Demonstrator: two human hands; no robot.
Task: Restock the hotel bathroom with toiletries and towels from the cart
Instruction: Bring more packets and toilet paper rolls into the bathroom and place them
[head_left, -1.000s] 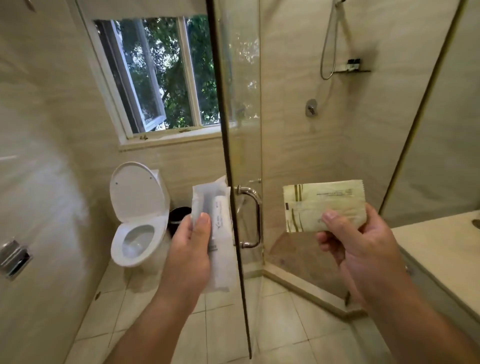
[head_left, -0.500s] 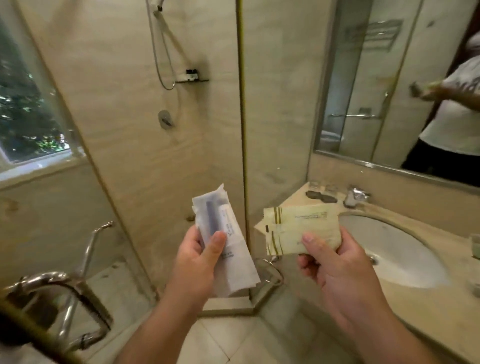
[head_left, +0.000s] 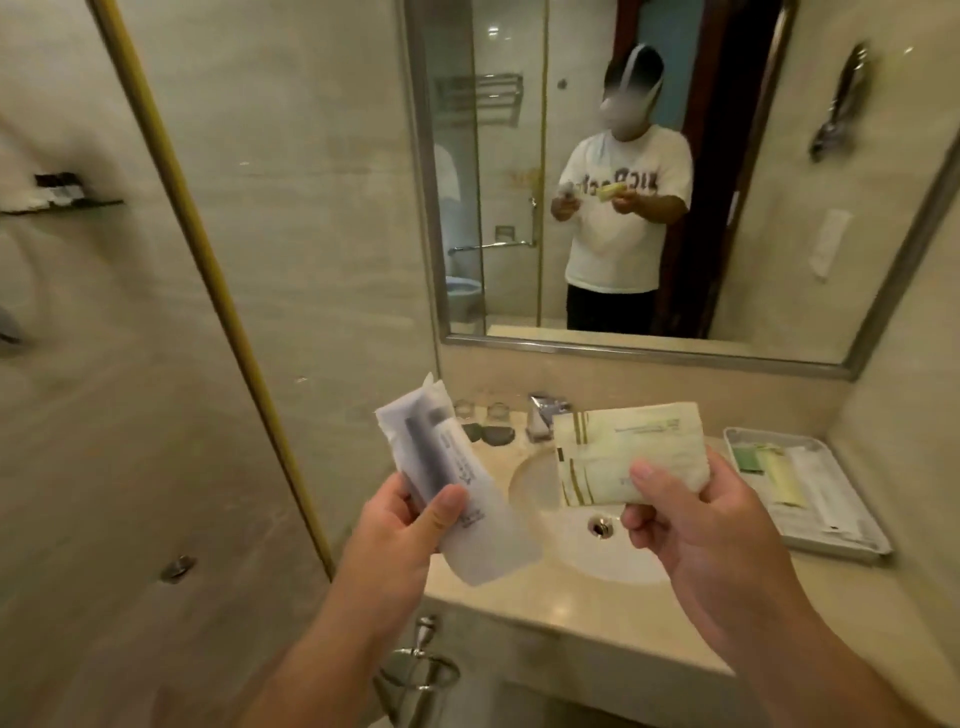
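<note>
Left grip (head_left: 400, 525): closed, thumb and fingers round a translucent white sachet (head_left: 462, 499) with a dark tube inside, held tilted above the left edge of the table (head_left: 545, 608). Right grip (head_left: 691, 525): closed, thumb pinching cream sachets (head_left: 623, 452) with olive stripes, held over the sink basin (head_left: 582, 556). Behind the basin stood a chrome tap (head_left: 543, 415) and two glasses (head_left: 498, 410). A tray (head_left: 836, 546) of toiletries lay to the basin's right.

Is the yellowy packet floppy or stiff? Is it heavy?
Probably floppy: the yellowy packet looks thin and crinkled, bending a little where the right hand pinches it. Likely light too, since a thumb-and-finger pinch holds it up.
</note>
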